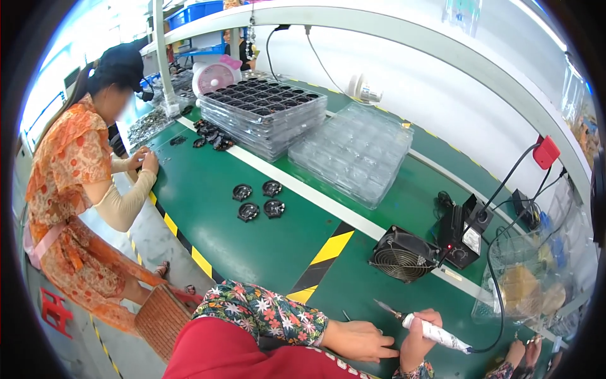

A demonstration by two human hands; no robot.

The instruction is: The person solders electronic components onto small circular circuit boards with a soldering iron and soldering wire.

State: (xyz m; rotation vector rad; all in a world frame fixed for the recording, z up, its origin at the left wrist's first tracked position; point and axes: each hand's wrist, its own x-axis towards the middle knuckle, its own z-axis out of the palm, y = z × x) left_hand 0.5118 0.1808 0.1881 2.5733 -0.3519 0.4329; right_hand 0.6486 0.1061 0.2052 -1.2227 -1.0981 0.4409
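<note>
My right hand [419, 338] grips a soldering iron [435, 331] by its white-wrapped handle, with the metal tip pointing up and left, off the bench. A black cord runs from the handle's end. Beside it, my left hand [361, 341] is low over the green bench, fingers bent and close together; whatever they hold is hidden. A short thin dark rod [346, 314] shows just behind the left hand. Several round black casings [249, 211] lie farther off on the bench, apart from both hands.
A black fan [404, 254] and black soldering station [459, 237] stand ahead right. Stacked clear trays [353, 151], some with black parts [260, 96], line the back. A person [79, 170] works at left; another person's hands [525, 352] show lower right. A shelf beam [391, 28] crosses above.
</note>
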